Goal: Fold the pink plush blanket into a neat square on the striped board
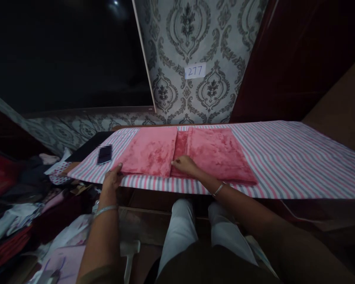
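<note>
A pink plush cloth (154, 154) lies on a striped sheet, its two ends folded inward so that a narrow strip of the lower layer shows between them. At the front left corner, my left hand (114, 176) is closed on the cloth's edge, thumb on top and the other fingers mostly hidden. My right hand (185, 165) pinches the inner edge of the left flap near the front. To the right of that hand lies the other folded flap (219, 152), flat on the sheet.
The striped sheet (292, 157) covers a long table against a patterned wall (192, 47). A phone (104, 154) lies left of the cloth. A large dark screen (68, 51) hangs at the back left. Piled clothes (14, 217) fill the floor at left.
</note>
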A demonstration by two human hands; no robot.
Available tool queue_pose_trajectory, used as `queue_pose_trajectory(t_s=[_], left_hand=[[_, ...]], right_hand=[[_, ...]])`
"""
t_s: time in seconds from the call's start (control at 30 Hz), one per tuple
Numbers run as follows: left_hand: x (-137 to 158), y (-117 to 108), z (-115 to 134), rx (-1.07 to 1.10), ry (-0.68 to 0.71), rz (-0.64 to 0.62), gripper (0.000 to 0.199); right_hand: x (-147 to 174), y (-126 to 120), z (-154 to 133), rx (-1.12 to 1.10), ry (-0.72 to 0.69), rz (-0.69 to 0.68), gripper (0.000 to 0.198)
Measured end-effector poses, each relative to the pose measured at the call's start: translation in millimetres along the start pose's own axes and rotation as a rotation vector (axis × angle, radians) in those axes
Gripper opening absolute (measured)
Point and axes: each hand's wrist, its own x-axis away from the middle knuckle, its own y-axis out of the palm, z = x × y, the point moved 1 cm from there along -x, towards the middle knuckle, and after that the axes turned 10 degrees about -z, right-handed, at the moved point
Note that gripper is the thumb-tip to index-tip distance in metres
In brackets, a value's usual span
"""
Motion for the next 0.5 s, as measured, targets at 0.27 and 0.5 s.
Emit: queue_pose_trajectory(t_s=[0.27, 0.5], left_hand=[[2.4, 0.0, -0.2, 0.057, -0.061, -0.002, 0.007], [2.1, -0.8, -0.3, 0.091, -0.058, -0.005, 0.009]], right_hand=[[-36.0, 5.8, -16.3, -0.285, -0.073, 0.033, 0.027], [-37.8, 8.0, -11.8, -0.553, 0.012, 0.102, 0.022]])
